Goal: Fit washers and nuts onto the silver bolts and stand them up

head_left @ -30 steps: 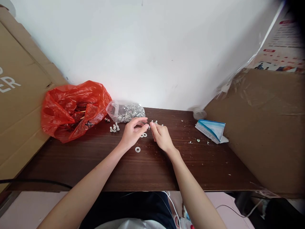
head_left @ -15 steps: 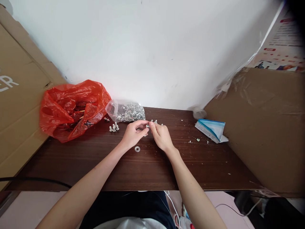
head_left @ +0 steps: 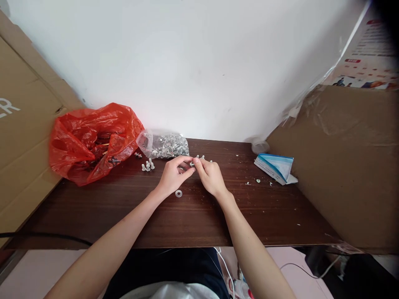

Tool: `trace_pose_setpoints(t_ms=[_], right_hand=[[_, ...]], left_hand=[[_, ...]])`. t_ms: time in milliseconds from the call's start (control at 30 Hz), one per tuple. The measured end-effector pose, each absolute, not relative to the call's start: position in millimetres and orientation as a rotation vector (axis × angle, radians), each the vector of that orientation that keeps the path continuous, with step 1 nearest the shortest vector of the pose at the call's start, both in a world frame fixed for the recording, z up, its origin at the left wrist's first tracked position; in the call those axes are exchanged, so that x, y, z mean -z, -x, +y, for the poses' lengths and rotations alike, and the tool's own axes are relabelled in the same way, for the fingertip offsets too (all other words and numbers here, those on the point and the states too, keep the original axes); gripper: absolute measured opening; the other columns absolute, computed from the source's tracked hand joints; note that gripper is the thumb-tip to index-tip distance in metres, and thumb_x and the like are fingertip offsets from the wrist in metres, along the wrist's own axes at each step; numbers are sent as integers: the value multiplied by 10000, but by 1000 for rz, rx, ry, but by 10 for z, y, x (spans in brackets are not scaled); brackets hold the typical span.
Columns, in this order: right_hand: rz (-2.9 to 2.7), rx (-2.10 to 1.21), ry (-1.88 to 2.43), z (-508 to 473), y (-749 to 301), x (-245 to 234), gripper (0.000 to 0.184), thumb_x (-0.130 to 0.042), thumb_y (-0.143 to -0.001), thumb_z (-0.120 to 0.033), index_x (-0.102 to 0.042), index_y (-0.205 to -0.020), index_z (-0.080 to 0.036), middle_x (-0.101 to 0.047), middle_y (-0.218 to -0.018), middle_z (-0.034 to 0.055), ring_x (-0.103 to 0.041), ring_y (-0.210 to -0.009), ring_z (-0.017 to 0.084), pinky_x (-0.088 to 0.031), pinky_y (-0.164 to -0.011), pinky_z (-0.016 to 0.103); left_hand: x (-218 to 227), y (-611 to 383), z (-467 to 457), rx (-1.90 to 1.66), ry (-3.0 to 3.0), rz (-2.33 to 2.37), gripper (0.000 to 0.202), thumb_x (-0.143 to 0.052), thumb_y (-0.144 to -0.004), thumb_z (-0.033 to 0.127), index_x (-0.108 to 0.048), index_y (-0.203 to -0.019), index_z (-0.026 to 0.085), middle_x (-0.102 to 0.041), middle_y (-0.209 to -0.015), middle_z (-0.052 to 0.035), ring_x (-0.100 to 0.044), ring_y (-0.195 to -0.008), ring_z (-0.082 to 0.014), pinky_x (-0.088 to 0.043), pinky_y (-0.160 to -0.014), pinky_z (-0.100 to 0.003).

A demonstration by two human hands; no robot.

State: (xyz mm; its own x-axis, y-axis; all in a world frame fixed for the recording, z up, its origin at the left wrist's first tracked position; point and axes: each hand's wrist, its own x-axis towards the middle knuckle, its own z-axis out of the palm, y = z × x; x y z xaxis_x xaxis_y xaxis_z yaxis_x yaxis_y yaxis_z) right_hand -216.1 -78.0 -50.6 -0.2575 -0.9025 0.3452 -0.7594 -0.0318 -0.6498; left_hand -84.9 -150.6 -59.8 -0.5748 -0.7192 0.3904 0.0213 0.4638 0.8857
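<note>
Left hand [head_left: 171,176]: sits slightly lower than a second ago. Small metal part [head_left: 192,164]: over the surface [head_left: 205,224], pinched by fingertips of left hand and right hand [head_left: 213,178]. Single washer [head_left: 176,194]: on surface, nearer the person. Bolts [head_left: 148,167]: grouped, left.

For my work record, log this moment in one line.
left hand: at small silvery part | right hand: at same part | near: flat, round, pale washer on brown wooden table | behind: clear plastic bag of silvery pieces
</note>
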Motion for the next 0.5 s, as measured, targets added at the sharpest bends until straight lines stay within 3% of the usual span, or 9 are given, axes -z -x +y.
trace_pose_setpoints(t_ms=[267, 400, 500], right_hand=[[1916, 1282, 1740, -779, 2176, 516, 470, -289, -956, -519, -521, -713, -191, -514, -543, -10, -478, -532, 124, -341, -576, 226], [1839, 1394, 1684, -764, 2202, 492, 401, -345, -953, -481, -563, -782, -191, -529, -535, -26, -483, -518, 111, -361, -582, 225], [1773, 1437, 1690, -767, 2204, 479, 314, -431, -929, -426, -612, -860, -180, -612, -657, -4, -536, -601, 113, -390, -607, 225]], left_hand=[[582, 832, -1509, 1079, -607, -1899, 156, -601, -746, 194, -644, -888, 147, -642, -872, -45, -577, -692, -111, -493, -548, -183], [587, 828, -1508, 1020, -638, -1891, 121, -596, -738, 186, -626, -849, 149, -617, -786, -22, -532, -614, -89, -450, -504, -168], [577, 820, -1505, 989, -639, -1905, 98, -589, -735, 170, -609, -829, 150, -600, -768, -13, -525, -607, -86, -430, -489, -160]])
